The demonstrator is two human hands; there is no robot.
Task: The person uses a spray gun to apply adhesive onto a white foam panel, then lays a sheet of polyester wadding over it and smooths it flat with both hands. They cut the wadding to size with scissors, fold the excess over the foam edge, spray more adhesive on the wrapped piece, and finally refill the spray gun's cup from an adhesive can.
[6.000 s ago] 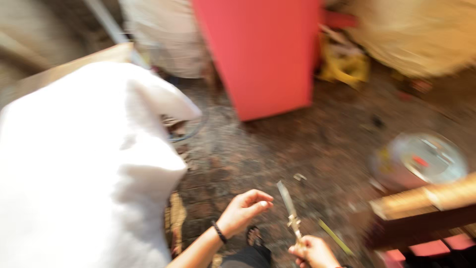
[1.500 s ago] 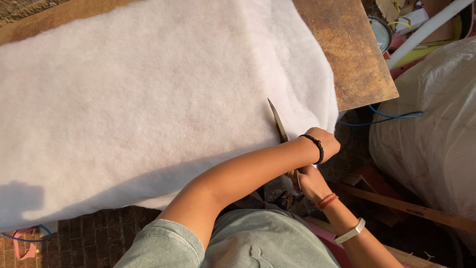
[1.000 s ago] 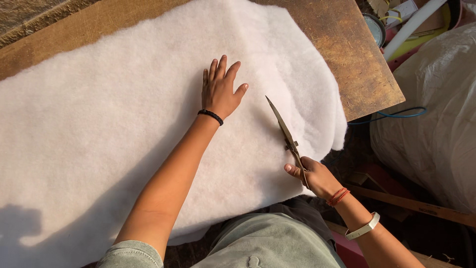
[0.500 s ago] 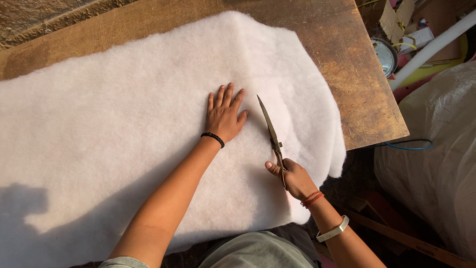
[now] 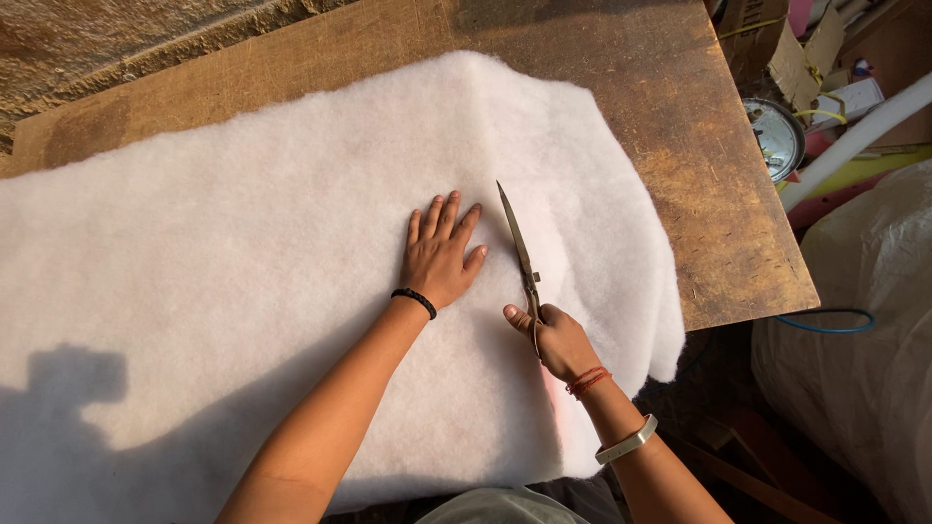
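Left hand lies flat, palm down, on the white wadding sheet, fingers spread and pointing away. Just right of those fingertips runs the blade of the scissors, tip level with them and lying on the wadding. Right hand grips the scissor handles, thumb poking out toward the left hand. The wadding covers most of the wooden table; bare board shows beyond the fingertips and off to the right.

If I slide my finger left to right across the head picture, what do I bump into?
Shadow → left hand → scissors → bare table → round dial → white sack.
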